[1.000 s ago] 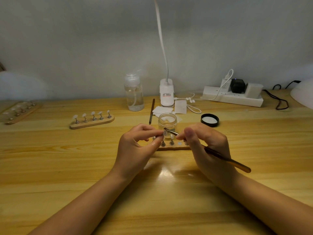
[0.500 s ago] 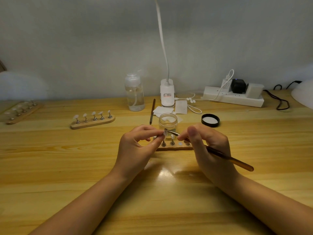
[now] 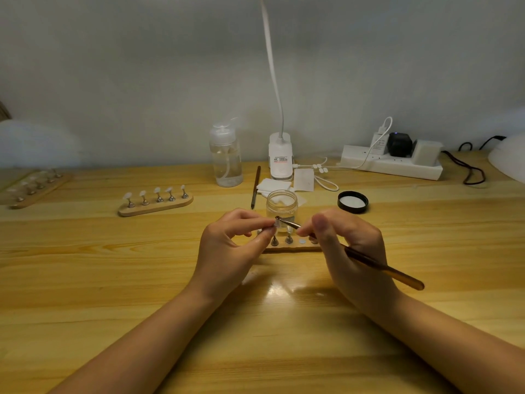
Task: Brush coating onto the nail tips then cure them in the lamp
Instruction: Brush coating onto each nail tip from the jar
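Note:
My left hand [image 3: 231, 248] pinches a small nail tip on its metal peg [image 3: 275, 223] between thumb and forefinger, just above the near wooden holder [image 3: 292, 247]. My right hand [image 3: 350, 251] grips a brown brush [image 3: 383, 268] like a pen, and the brush's metal end touches the nail tip. Two metal pegs and a bare round spot show on the near holder between my hands. An open clear jar [image 3: 281, 207] of coating stands right behind it. A white curing lamp [image 3: 511, 160] is partly visible at the far right edge.
A second holder [image 3: 155, 201] with several nail tips lies to the left, a third [image 3: 34, 189] at the far left. A black lid [image 3: 352, 202], pump bottle [image 3: 225, 159], spare brush [image 3: 255, 189], white pads [image 3: 274, 184], desk lamp base [image 3: 280, 156] and power strip [image 3: 392, 163] stand behind.
Both hands stay nearly still. The brush tip has shifted only slightly on the nail tip.

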Action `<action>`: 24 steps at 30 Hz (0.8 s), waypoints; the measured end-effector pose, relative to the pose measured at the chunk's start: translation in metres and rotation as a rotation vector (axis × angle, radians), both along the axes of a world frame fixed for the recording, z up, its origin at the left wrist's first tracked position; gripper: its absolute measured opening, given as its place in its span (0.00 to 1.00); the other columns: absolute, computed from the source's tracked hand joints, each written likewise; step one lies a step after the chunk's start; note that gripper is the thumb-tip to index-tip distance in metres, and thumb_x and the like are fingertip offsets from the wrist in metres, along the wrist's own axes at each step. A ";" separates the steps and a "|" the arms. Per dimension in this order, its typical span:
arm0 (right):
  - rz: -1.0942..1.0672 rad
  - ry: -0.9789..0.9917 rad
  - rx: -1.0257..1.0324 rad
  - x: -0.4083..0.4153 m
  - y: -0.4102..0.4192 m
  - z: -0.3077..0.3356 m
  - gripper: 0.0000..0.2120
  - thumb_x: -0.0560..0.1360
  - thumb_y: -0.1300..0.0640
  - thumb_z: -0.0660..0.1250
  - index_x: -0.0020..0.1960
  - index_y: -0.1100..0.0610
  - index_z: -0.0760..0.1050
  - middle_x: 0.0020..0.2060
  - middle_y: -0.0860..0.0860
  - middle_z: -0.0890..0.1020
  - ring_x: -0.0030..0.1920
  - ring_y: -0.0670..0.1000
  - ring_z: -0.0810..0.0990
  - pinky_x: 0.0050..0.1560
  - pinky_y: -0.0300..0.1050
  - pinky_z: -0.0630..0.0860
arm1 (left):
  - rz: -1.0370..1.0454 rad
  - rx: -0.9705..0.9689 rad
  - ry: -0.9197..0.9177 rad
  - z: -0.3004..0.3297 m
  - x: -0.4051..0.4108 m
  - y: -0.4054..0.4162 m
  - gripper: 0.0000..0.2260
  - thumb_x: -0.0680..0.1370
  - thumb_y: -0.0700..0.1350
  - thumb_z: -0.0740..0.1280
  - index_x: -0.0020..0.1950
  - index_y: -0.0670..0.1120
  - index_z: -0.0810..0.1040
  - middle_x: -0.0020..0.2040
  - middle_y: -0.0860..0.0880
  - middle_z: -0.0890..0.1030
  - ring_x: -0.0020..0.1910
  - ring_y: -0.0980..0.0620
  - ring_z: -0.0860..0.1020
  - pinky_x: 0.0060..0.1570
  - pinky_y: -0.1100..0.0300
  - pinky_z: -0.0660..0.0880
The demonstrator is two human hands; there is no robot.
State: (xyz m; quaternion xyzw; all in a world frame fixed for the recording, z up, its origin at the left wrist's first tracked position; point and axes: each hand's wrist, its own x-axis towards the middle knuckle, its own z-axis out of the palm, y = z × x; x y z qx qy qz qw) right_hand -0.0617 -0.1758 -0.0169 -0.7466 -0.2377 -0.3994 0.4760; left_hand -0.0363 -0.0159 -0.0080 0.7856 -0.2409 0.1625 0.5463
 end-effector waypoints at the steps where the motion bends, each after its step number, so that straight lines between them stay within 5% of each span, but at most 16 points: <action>1: 0.002 -0.001 -0.003 0.000 0.000 0.000 0.20 0.78 0.49 0.53 0.39 0.59 0.77 0.34 0.48 0.78 0.36 0.41 0.77 0.38 0.33 0.73 | 0.000 0.001 0.002 0.000 0.000 0.000 0.12 0.69 0.37 0.71 0.44 0.54 0.80 0.40 0.57 0.80 0.41 0.64 0.76 0.40 0.72 0.71; 24: 0.040 0.028 0.111 -0.005 -0.003 0.000 0.20 0.78 0.47 0.52 0.35 0.54 0.74 0.31 0.44 0.77 0.33 0.39 0.77 0.35 0.31 0.72 | -0.004 0.010 0.015 0.001 0.000 0.000 0.11 0.70 0.37 0.71 0.46 0.52 0.80 0.41 0.56 0.79 0.42 0.64 0.75 0.40 0.71 0.71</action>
